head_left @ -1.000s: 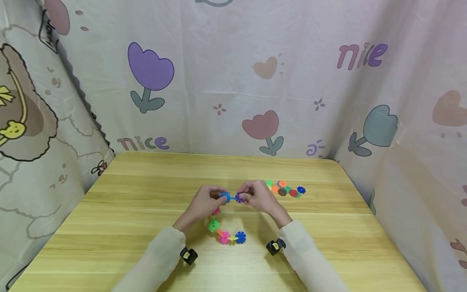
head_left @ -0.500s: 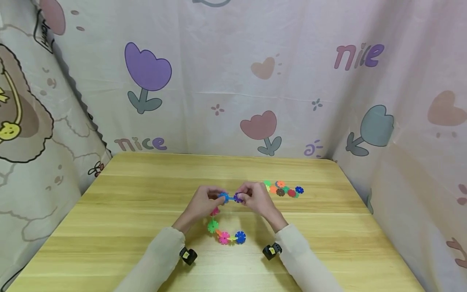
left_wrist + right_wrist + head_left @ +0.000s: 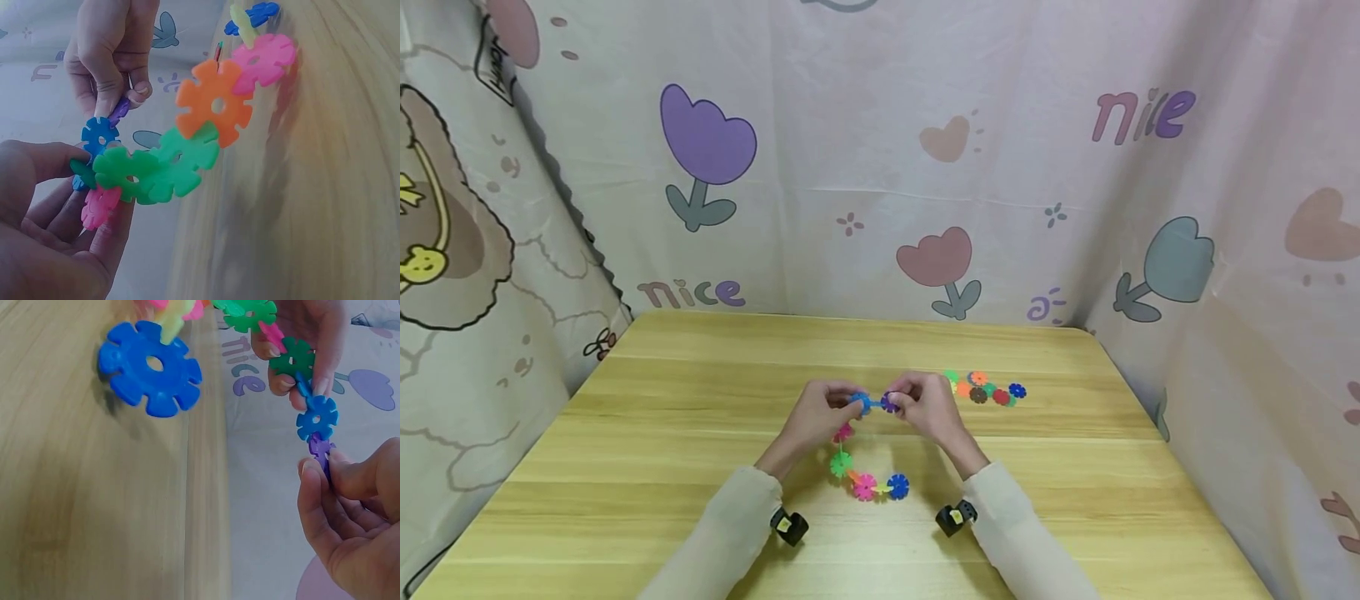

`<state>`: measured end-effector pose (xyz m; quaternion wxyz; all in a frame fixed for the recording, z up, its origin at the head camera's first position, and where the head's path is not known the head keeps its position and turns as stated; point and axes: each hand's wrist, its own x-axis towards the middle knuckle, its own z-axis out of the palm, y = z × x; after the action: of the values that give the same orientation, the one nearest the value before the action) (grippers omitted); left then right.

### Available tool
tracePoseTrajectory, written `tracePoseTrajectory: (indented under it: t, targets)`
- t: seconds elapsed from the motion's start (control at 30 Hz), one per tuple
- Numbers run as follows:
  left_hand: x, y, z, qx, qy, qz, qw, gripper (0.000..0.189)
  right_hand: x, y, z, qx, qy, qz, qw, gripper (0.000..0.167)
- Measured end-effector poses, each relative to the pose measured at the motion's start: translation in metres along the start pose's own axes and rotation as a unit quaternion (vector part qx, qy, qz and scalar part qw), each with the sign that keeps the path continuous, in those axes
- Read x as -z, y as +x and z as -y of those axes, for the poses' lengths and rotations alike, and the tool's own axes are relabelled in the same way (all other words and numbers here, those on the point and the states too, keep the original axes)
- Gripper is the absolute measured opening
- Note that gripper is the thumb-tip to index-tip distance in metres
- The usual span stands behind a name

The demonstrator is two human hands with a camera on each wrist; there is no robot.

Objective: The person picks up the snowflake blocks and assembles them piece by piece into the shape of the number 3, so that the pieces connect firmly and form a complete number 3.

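Observation:
A chain of slotted plastic snowflake discs hangs from both hands in a curve over the table. My left hand [image 3: 816, 417] pinches it near a dark green disc [image 3: 292, 361] and a blue one beside it. Opposite, my right hand [image 3: 931, 410] holds a purple snowflake disc [image 3: 320, 447] between thumb and fingers; it is slotted into a light blue disc [image 3: 317, 419]. Down from the left hand run a pink disc [image 3: 100, 206], green discs [image 3: 184, 159], an orange disc [image 3: 215, 103], another pink disc [image 3: 865, 487], a yellow one [image 3: 242, 24] and a dark blue end disc [image 3: 898, 487].
Several loose snowflake discs [image 3: 978, 395] in mixed colours lie beyond the right hand on the wooden table [image 3: 700, 367]. A printed curtain [image 3: 820, 125] rises behind the table's far edge and along its sides.
The right wrist has shifted slightly left and toward the body. The hanging end of the chain has swung a little to the right. Both hands keep their hold.

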<state>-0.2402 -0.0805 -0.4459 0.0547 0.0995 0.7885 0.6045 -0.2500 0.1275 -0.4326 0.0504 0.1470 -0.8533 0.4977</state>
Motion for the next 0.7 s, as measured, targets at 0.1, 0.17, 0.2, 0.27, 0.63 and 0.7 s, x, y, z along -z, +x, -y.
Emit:
tracePoseTrajectory:
  t: [0.1,0.17,0.2,0.27,0.63,0.7]
  targets:
    - [0.0009,0.0000,0.0013,-0.005,0.004,0.009,0.9999,0.014,0.0003,-0.0007,0.0022,-0.006,-0.007,0.007,0.9999,0.007]
    - [0.0015,-0.0003,0.0016,-0.005,0.007,0.013,0.9999,0.014,-0.0002,-0.0006,0.0035,-0.008,-0.013,0.011,0.9998,0.006]
    - [0.0017,-0.0004,0.0017,-0.002,0.008,0.014,0.9999,0.014,-0.0006,-0.0006,0.0041,-0.009,-0.016,0.011,0.9998,0.006]
    - [0.0017,-0.0005,0.0017,0.003,0.008,0.010,0.9999,0.014,-0.0017,-0.0006,0.0049,-0.011,-0.016,0.004,0.9998,0.005]
    - [0.0006,-0.0003,0.0000,0.005,0.007,0.015,0.9999,0.015,-0.0006,-0.0007,0.0058,-0.013,0.002,0.001,0.9999,0.006]
    - [0.0016,0.0004,0.0005,0.006,0.008,0.019,0.9998,0.015,0.0019,0.0000,0.0059,-0.014,0.000,0.016,0.9998,0.006]
